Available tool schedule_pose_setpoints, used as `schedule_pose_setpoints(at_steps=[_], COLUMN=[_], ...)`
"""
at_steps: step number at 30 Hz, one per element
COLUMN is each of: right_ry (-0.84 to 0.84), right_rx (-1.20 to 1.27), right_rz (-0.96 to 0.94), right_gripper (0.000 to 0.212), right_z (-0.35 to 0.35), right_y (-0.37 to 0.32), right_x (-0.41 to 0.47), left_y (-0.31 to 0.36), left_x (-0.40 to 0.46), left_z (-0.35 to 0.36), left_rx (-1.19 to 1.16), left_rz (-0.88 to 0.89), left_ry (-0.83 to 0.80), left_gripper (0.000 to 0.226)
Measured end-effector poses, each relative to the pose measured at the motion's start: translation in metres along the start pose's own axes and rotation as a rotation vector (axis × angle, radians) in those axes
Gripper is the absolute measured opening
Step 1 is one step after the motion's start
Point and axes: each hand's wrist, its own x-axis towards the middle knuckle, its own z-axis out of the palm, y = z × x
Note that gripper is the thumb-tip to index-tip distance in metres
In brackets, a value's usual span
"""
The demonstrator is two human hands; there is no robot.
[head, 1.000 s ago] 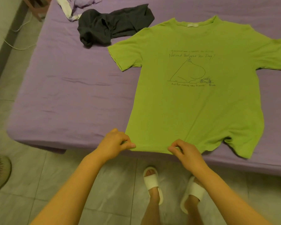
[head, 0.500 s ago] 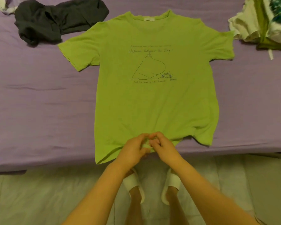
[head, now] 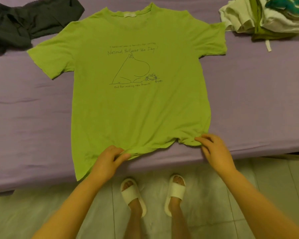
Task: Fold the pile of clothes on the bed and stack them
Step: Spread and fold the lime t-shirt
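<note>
Both hands — left hand (head: pixel 109 158), right hand (head: pixel 213 149) — pinching green T-shirt (head: pixel 138 104) hem

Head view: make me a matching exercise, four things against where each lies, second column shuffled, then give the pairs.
Things:
1. green T-shirt
2. dark garment
3. pile of clothes
4. white slippers

Places:
A. far right of the bed
B. on the floor tiles, on the person's feet
C. spread flat in the middle of the bed, hem pinched by both hands
D. far left of the bed

Pairs: 1-C, 2-D, 3-A, 4-B
</note>
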Motion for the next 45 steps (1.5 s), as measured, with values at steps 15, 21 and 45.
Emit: schedule_pose_setpoints(at_steps=[15,21,45], right_ry=[-0.229,-0.225,-0.116], right_rx=[0.536,0.613,-0.105], right_rz=[0.406,0.521,0.255], right_gripper=[0.038,0.031,0.035], right_z=[-0.056,-0.043,-0.008], right_y=[0.057,0.052,0.036], right_x=[-0.004,0.0,-0.018], left_y=[0.018,0.06,0.154], left_x=[0.0,-0.008,0.045], left_z=[0.014,0.041,0.156], left_rx=[-0.117,0.604,0.735], left_rz=[-0.111,-0.231,0.081], left_ry=[0.007,-0.134,-0.348], left_gripper=[0.053,0.05,0.081])
